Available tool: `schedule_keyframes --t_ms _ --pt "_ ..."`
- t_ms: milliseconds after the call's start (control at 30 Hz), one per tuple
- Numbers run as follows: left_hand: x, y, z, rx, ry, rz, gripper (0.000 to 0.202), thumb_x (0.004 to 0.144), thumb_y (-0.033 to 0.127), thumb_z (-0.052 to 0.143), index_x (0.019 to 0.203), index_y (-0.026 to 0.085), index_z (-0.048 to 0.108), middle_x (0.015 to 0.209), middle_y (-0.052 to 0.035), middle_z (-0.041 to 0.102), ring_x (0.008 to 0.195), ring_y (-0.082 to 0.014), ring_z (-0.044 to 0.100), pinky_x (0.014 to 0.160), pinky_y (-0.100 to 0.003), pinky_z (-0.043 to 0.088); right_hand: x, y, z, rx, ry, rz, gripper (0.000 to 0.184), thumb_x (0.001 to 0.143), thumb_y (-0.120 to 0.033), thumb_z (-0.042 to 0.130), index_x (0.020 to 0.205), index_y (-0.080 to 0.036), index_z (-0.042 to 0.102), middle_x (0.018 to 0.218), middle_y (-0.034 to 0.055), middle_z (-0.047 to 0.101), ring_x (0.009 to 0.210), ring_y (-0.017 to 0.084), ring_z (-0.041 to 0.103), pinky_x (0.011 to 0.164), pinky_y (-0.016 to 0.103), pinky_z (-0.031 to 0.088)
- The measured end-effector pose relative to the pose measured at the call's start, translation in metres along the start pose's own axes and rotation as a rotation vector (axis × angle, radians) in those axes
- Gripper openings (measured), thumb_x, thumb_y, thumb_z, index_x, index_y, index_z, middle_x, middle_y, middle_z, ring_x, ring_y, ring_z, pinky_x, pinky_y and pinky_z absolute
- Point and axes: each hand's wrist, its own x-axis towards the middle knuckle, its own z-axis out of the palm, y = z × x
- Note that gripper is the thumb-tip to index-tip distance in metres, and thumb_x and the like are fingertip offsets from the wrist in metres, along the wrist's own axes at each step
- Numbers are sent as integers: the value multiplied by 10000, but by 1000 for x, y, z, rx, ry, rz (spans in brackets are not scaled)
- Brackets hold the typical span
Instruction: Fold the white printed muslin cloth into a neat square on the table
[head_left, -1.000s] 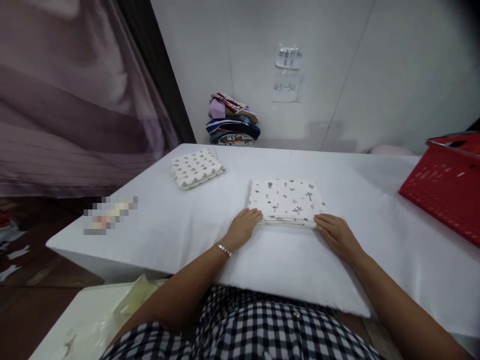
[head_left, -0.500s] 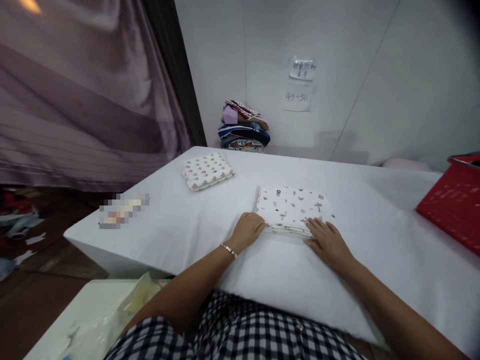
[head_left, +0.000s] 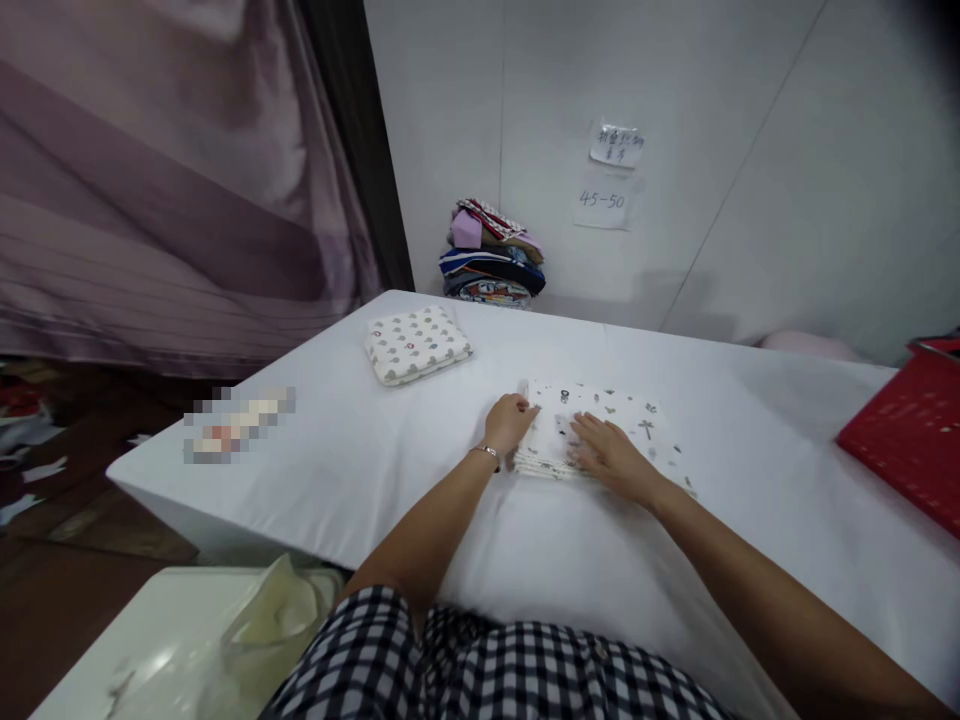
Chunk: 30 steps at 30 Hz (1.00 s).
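A folded white cloth with small printed figures (head_left: 630,420) lies on the white table (head_left: 360,450) in front of me. My left hand (head_left: 508,422), with a bracelet at the wrist, curls its fingers around the cloth's left edge. My right hand (head_left: 609,458) lies flat on top of the cloth, fingers stretched out and pointing left. A second folded cloth with a dotted print (head_left: 417,343) rests farther back on the left, apart from both hands.
A red plastic basket (head_left: 907,435) stands at the right edge of the table. A pile of coloured fabrics (head_left: 491,255) sits against the wall behind the table. Paper notes (head_left: 609,180) hang on the wall. A purple curtain (head_left: 150,170) hangs at left.
My right hand has slid from the cloth's near right corner onto its top, toward the left. My left hand has moved up along the left edge. The view has shifted.
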Motion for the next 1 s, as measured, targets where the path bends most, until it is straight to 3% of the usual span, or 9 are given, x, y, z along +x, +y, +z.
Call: schedule_keyframes --t_ms 133,333,533,833,1000 --pt "8 -3 9 -11 -13 -92 273 739 437 606 843 187 570 896 -42 632 801 -153 568 681 -252 391 21 -24 24 -71 -112 -97 654 872 -589 304 1386 -185 337 1474 117 221 1363 266 159 1078 489 176" --pt "13 -6 15 -12 31 -55 237 737 411 608 746 182 546 876 -40 573 794 -153 548 710 -265 391 16 -35 54 -214 -15 -156 647 858 -506 421 1392 -157 310 1470 157 218 1357 295 164 1070 508 173" --pt "16 -8 14 -50 68 -28 184 793 332 538 687 184 510 858 -29 549 767 -140 531 712 -269 394 15 -33 56 -221 32 -164 631 847 -465 457 1381 -155 328 1456 170 246 1347 304 195 1054 528 203" --pt "14 -13 14 23 16 -67 198 823 349 484 705 191 494 758 -31 597 730 -162 539 657 -277 365 12 -37 55 -198 47 -157 611 855 -441 453 1383 -159 330 1461 147 246 1352 286 189 1068 513 189" --pt "13 -15 11 -77 -19 -99 206 798 363 511 686 190 506 668 4 579 636 -133 512 602 -250 356 12 -38 53 -199 54 -150 608 856 -442 454 1376 -147 343 1458 154 253 1347 290 198 1066 505 192"
